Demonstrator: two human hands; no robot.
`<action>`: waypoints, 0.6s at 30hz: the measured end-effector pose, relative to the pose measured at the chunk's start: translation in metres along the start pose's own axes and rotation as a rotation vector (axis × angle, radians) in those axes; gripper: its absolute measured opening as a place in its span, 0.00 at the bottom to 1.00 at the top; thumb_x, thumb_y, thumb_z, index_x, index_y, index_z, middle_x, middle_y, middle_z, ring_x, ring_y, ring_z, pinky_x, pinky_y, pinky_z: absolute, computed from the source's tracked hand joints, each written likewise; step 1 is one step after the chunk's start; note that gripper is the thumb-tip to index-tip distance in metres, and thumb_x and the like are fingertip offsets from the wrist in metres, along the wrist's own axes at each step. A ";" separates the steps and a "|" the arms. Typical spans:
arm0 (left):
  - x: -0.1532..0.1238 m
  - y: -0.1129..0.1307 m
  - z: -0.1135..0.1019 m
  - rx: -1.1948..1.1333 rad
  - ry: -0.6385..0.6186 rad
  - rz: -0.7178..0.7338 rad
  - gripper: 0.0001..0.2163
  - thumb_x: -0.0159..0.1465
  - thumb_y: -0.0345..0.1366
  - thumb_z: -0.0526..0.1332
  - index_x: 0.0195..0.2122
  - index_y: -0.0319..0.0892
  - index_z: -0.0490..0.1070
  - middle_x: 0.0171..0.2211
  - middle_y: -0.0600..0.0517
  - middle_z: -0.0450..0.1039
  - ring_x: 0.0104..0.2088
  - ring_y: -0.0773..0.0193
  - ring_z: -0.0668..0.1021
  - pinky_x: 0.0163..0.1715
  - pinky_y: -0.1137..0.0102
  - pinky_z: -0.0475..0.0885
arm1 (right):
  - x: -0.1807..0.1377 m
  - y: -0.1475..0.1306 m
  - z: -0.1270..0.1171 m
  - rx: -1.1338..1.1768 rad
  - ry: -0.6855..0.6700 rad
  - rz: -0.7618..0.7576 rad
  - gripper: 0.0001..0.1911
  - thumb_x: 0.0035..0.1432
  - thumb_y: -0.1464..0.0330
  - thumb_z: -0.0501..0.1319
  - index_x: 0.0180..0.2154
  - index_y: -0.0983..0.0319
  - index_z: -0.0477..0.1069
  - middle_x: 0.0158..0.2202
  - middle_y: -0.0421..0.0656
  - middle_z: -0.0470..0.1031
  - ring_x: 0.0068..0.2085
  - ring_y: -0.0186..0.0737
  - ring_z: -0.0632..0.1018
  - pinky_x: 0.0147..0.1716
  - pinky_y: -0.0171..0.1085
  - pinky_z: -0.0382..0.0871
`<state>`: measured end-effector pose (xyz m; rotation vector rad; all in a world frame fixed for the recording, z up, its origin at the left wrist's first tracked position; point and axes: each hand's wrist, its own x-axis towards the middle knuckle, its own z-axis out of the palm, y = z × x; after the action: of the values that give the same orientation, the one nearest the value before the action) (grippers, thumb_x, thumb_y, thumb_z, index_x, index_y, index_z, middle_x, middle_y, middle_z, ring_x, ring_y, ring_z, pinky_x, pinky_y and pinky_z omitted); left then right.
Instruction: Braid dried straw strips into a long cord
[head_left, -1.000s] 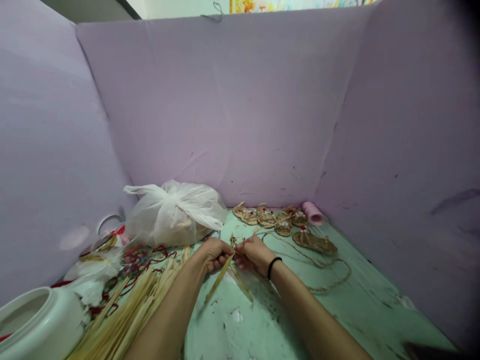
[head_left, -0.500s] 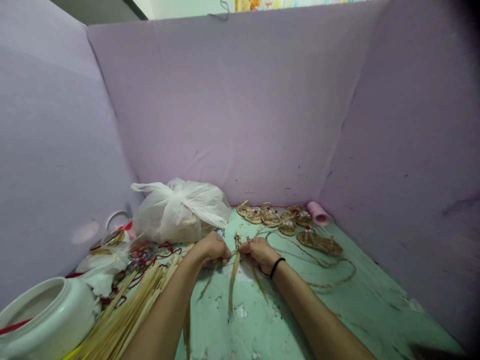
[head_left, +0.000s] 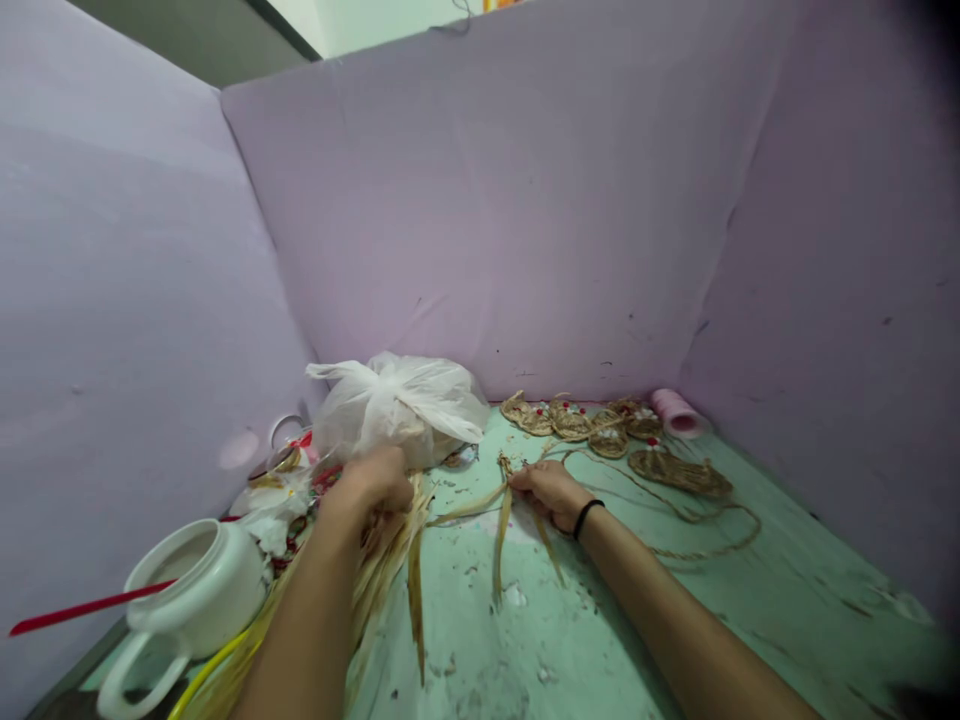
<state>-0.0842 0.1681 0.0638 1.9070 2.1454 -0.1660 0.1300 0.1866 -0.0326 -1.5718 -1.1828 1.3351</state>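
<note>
My right hand (head_left: pixel 550 492), with a black band on its wrist, is closed on the top of a small straw braid (head_left: pixel 504 500) whose loose strips trail toward me over the green table (head_left: pixel 675 600). My left hand (head_left: pixel 369 490) has reached left onto the bundle of pale straw strips (head_left: pixel 390 570); its fingers curl down among the strips, and whether it grips one is hidden.
A tied white plastic bag (head_left: pixel 401 405) sits behind the hands. Several small woven straw sandals (head_left: pixel 592 425) and a pink thread spool (head_left: pixel 676 413) line the back. A twine cord (head_left: pixel 697 525) loops at right. A white jar (head_left: pixel 195 585) stands at left. Purple panels wall three sides.
My left hand let go of the braid and moved left onto the straw bundle. The right hand keeps hold of the braid. The view has shifted left.
</note>
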 end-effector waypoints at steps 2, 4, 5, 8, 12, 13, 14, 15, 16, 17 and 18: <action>0.011 0.000 0.009 0.027 0.085 -0.020 0.05 0.39 0.28 0.59 0.19 0.38 0.71 0.24 0.44 0.74 0.28 0.55 0.75 0.26 0.70 0.65 | -0.001 -0.001 -0.001 -0.018 -0.023 0.014 0.10 0.39 0.76 0.56 0.12 0.64 0.58 0.08 0.33 0.51 0.11 0.23 0.50 0.11 0.29 0.38; 0.022 -0.001 0.016 0.007 0.175 -0.054 0.08 0.41 0.30 0.59 0.24 0.38 0.73 0.31 0.41 0.75 0.33 0.53 0.76 0.28 0.70 0.65 | -0.003 -0.003 -0.002 -0.031 -0.031 0.013 0.10 0.39 0.77 0.56 0.12 0.64 0.58 0.08 0.32 0.50 0.11 0.23 0.49 0.11 0.29 0.38; 0.026 -0.001 0.019 -0.016 0.196 -0.071 0.09 0.42 0.31 0.60 0.25 0.38 0.73 0.32 0.40 0.75 0.35 0.53 0.76 0.28 0.70 0.65 | -0.003 -0.003 -0.003 -0.037 -0.029 0.010 0.11 0.39 0.77 0.56 0.12 0.64 0.57 0.07 0.32 0.49 0.11 0.23 0.49 0.11 0.29 0.38; 0.033 0.001 0.027 -0.074 0.223 -0.116 0.11 0.43 0.33 0.60 0.28 0.38 0.74 0.36 0.39 0.74 0.38 0.52 0.75 0.30 0.70 0.65 | -0.004 -0.003 -0.003 -0.048 -0.029 0.009 0.10 0.39 0.77 0.56 0.12 0.64 0.58 0.07 0.32 0.49 0.10 0.23 0.49 0.11 0.30 0.37; 0.036 0.008 0.038 -0.082 0.251 -0.131 0.15 0.46 0.40 0.59 0.33 0.38 0.73 0.38 0.38 0.73 0.41 0.50 0.74 0.32 0.68 0.66 | -0.003 -0.002 -0.002 -0.064 -0.035 0.010 0.11 0.39 0.77 0.56 0.12 0.64 0.58 0.08 0.32 0.49 0.10 0.23 0.49 0.12 0.30 0.37; 0.037 0.009 0.041 -0.074 0.256 -0.131 0.16 0.46 0.42 0.59 0.34 0.38 0.73 0.39 0.37 0.73 0.41 0.49 0.74 0.33 0.67 0.66 | -0.003 -0.002 -0.002 -0.070 -0.033 0.006 0.11 0.39 0.77 0.56 0.12 0.64 0.57 0.08 0.33 0.50 0.11 0.23 0.49 0.12 0.30 0.38; 0.038 0.010 0.044 -0.068 0.265 -0.133 0.18 0.46 0.43 0.59 0.35 0.38 0.73 0.39 0.37 0.73 0.41 0.48 0.74 0.33 0.66 0.66 | -0.003 -0.002 -0.002 -0.076 -0.030 0.002 0.11 0.39 0.77 0.56 0.12 0.64 0.57 0.08 0.33 0.50 0.11 0.23 0.49 0.12 0.30 0.38; 0.040 0.011 0.046 -0.068 0.274 -0.134 0.18 0.46 0.42 0.59 0.35 0.38 0.73 0.38 0.37 0.73 0.41 0.48 0.74 0.33 0.65 0.66 | -0.003 -0.002 -0.002 -0.081 -0.026 0.000 0.11 0.39 0.77 0.56 0.12 0.64 0.57 0.08 0.33 0.50 0.11 0.23 0.50 0.12 0.30 0.38; 0.042 0.011 0.049 -0.076 0.281 -0.136 0.16 0.46 0.41 0.59 0.34 0.38 0.73 0.38 0.37 0.73 0.40 0.48 0.74 0.32 0.65 0.66 | -0.002 -0.002 -0.002 -0.087 -0.022 -0.001 0.11 0.39 0.77 0.56 0.12 0.64 0.58 0.08 0.33 0.51 0.11 0.23 0.50 0.12 0.30 0.39; 0.043 0.010 0.050 -0.093 0.289 -0.138 0.14 0.46 0.38 0.58 0.33 0.38 0.74 0.37 0.38 0.74 0.39 0.49 0.75 0.31 0.66 0.65 | -0.002 -0.002 -0.002 -0.094 -0.018 -0.001 0.11 0.39 0.77 0.56 0.12 0.64 0.58 0.08 0.33 0.51 0.11 0.23 0.50 0.12 0.30 0.39; 0.045 0.010 0.052 -0.116 0.299 -0.133 0.12 0.46 0.35 0.58 0.31 0.38 0.74 0.35 0.39 0.74 0.38 0.50 0.75 0.30 0.67 0.65 | -0.002 -0.002 -0.002 -0.099 -0.017 0.001 0.10 0.39 0.77 0.56 0.13 0.64 0.58 0.09 0.33 0.51 0.11 0.23 0.50 0.12 0.30 0.39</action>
<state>-0.0725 0.1991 0.0031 1.8202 2.4135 0.2291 0.1315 0.1853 -0.0297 -1.6335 -1.2757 1.3100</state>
